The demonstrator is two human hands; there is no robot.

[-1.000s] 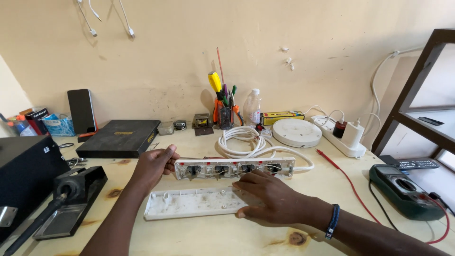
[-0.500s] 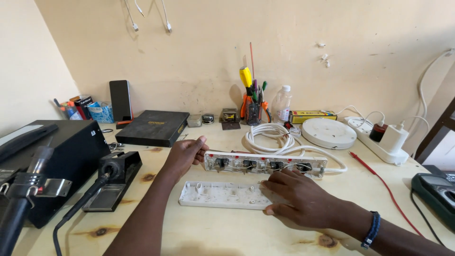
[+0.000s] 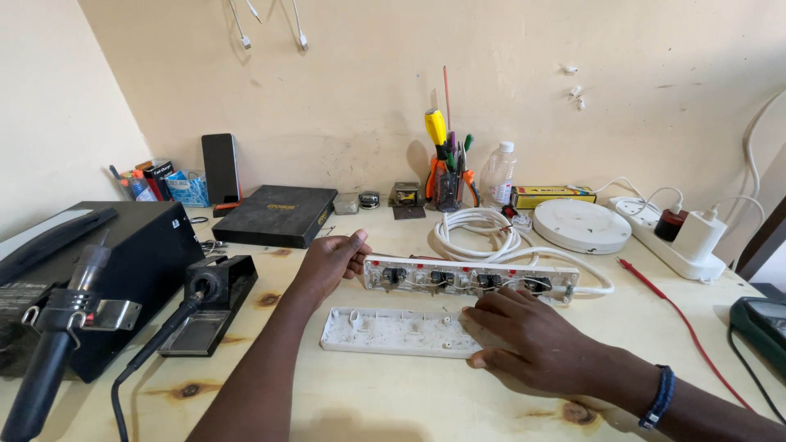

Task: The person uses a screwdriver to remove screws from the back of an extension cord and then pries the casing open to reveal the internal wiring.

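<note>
The left hand (image 3: 329, 262) is pinching the left end of the opened power strip (image 3: 471, 278), fingers curled shut on it, probably steadying it. The right hand (image 3: 532, 340) is lying flat, fingers spread, pressing the removed cover (image 3: 385, 331) onto the table (image 3: 393, 401) below the strip.

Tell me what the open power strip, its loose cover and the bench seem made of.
Power strip: white plastic, likely; moulded glossy shell.
Cover: same white plastic, matte inside with moulded ribs.
Bench: pale wood, probably pine; knots and grain show.
</note>
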